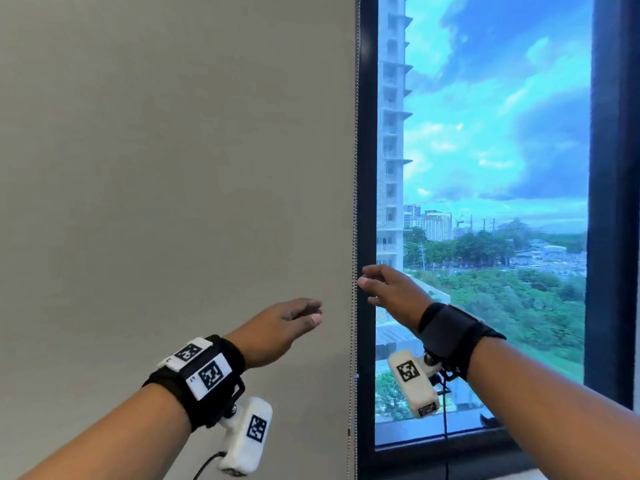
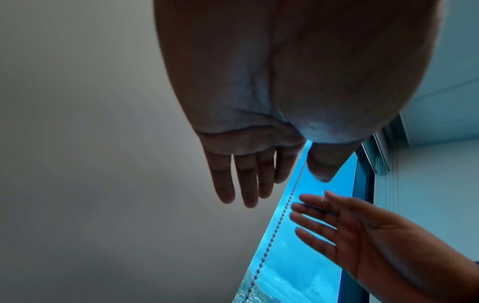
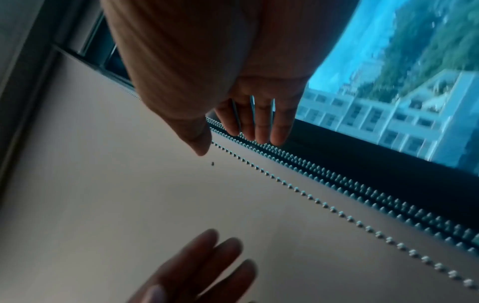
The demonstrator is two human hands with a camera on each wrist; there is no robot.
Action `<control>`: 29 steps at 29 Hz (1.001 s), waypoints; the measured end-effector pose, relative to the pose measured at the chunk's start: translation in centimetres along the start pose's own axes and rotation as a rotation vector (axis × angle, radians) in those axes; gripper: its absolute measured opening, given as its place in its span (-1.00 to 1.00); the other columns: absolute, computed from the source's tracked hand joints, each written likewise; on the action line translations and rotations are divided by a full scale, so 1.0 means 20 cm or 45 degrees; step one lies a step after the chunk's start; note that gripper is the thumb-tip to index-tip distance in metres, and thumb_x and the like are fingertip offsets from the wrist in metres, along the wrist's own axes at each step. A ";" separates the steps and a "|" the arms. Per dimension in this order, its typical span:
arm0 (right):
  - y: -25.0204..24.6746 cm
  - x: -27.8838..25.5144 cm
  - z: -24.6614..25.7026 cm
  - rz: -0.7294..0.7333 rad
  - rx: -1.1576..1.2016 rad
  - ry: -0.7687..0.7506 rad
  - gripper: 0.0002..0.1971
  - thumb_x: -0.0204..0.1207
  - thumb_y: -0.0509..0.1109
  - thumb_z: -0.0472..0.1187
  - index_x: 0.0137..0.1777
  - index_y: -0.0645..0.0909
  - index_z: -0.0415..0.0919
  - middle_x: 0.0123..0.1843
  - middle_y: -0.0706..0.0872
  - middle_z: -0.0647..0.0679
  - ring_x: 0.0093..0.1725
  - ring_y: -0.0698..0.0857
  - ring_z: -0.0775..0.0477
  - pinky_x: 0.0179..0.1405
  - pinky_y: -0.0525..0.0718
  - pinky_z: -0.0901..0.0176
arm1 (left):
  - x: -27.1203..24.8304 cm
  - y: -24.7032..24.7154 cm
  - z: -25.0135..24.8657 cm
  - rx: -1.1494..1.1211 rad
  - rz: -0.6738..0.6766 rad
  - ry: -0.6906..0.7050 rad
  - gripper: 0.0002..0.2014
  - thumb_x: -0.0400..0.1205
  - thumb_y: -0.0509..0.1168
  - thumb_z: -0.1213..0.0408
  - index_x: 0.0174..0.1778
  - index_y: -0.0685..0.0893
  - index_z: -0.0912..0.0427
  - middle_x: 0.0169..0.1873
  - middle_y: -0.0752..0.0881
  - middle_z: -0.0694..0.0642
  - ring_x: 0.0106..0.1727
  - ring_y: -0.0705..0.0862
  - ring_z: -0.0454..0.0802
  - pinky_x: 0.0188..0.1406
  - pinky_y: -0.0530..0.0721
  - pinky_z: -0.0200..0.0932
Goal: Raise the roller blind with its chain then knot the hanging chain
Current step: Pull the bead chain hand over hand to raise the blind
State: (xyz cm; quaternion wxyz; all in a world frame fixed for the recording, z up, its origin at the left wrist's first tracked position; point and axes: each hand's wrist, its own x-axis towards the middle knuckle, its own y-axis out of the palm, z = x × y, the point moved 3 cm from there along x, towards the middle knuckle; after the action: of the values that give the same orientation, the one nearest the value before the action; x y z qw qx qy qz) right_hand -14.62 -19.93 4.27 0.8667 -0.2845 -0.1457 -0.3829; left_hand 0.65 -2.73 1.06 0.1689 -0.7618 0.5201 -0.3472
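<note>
A grey roller blind (image 1: 173, 168) covers the left of the window. Its bead chain (image 1: 355, 202) hangs straight down along the blind's right edge, in front of the dark frame. My right hand (image 1: 381, 289) reaches in from the right, fingers straight, fingertips close beside the chain at mid height. My left hand (image 1: 294, 318) is a little lower and to the chain's left, apart from it, fingers relaxed. In the right wrist view the chain (image 3: 337, 211) runs past the fingertips (image 3: 261, 135). The left wrist view shows the chain (image 2: 279, 223) between both hands, gripped by neither.
The dark window frame (image 1: 367, 133) stands right behind the chain, with glass (image 1: 485, 168) to its right showing sky, trees and a tall building. Another dark frame post (image 1: 609, 202) bounds the pane at the far right. A sill (image 1: 450, 448) runs below.
</note>
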 end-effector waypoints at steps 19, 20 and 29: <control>0.04 0.00 0.05 -0.010 1.061 -0.100 -0.47 0.67 0.13 0.23 -0.46 0.20 -0.02 -0.60 0.15 0.05 -0.66 0.07 0.06 -0.67 0.08 0.38 | 0.39 0.23 -0.19 -0.559 -0.003 0.096 -0.54 0.80 0.00 -0.03 0.21 0.71 0.19 0.06 0.79 0.21 0.12 0.75 0.16 0.33 0.66 0.20; 0.05 -0.02 0.07 0.017 1.094 -0.115 -0.47 0.67 0.12 0.23 -0.46 0.18 -0.03 -0.61 0.14 0.05 -0.67 0.06 0.06 -0.66 0.05 0.37 | 0.38 0.23 -0.24 -0.576 -0.005 0.138 -0.53 0.81 0.00 -0.02 0.16 0.71 0.24 -0.01 0.76 0.22 0.05 0.74 0.15 0.28 0.68 0.19; 0.04 -0.14 0.08 0.069 1.018 -0.006 -0.45 0.65 0.12 0.26 -0.49 0.14 -0.01 -0.62 0.12 0.04 -0.69 0.06 0.10 -0.58 0.01 0.39 | 0.37 0.22 -0.64 -0.723 -0.287 0.283 -0.55 0.84 -0.02 0.08 0.30 0.63 0.34 0.07 0.78 0.33 0.09 0.79 0.27 0.26 0.67 0.19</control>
State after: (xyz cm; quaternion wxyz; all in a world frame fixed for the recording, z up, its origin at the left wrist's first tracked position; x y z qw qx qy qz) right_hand -15.88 -16.98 3.90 0.9186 0.0706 -0.2778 -0.2722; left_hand -9.73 -9.87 9.92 -0.1477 -0.7887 0.5239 -0.2859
